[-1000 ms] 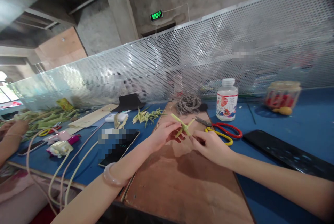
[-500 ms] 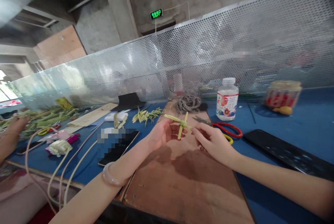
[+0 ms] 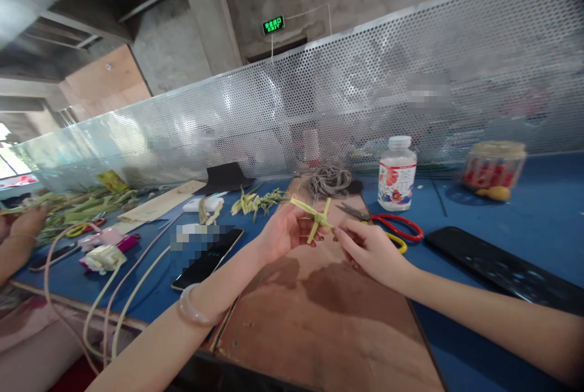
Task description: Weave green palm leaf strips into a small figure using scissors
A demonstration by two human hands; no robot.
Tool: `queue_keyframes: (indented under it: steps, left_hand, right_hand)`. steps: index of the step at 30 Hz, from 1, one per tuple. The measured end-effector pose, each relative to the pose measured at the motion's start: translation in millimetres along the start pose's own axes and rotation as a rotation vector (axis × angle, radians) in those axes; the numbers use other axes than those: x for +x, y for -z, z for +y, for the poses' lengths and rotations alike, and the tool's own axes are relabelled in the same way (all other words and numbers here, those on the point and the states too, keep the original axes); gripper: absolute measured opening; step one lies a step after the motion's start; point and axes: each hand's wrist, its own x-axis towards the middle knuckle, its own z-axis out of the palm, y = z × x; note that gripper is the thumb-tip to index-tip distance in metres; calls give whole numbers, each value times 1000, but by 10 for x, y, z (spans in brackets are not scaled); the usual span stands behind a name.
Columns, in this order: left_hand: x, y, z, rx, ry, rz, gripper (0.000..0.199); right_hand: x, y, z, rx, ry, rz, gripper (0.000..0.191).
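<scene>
A cross-shaped weave of pale green leaf strips (image 3: pixel 320 219) is held up over the brown wooden board (image 3: pixel 319 313). My left hand (image 3: pixel 286 226) grips its left side, fingers curled behind it. From the other side, my right hand (image 3: pixel 365 246) pinches the tip of the strip pointing right between thumb and finger. Just behind my right hand lie scissors (image 3: pixel 401 226) with red and yellow handles, partly covered by the hand. A coil of grey cord (image 3: pixel 329 181) rests at the far end of the board.
A labelled plastic bottle (image 3: pixel 396 176), a lidded jar (image 3: pixel 495 167) and a dark phone (image 3: pixel 497 264) stand or lie right. Leaf sprigs (image 3: pixel 258 200), another phone (image 3: pixel 210 258) and cables are left. A co-worker's hands (image 3: pixel 27 234) handle leaves at far left. A perforated metal screen (image 3: pixel 255 118) runs behind.
The woven cross has tilted slightly in my hands, its upper strip leaning a little further right. My hands stay almost in place. The co-worker's hand at far left has shifted.
</scene>
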Motion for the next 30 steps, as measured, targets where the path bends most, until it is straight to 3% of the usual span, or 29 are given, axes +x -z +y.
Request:
queue_keyframes:
  steps: [10,21,30]
  left_hand:
    - [-16,-52,30,7,13,40,69]
    - [-25,-14,-15,84,-26,23,43]
    - [-44,-52,-14,175,-56,41,27]
  right_hand:
    - [-1,7,-2,-57,29,25,31]
    - [8,6,19,-163,75,36,32]
    - [3,-24,30,-221,151,-28,31]
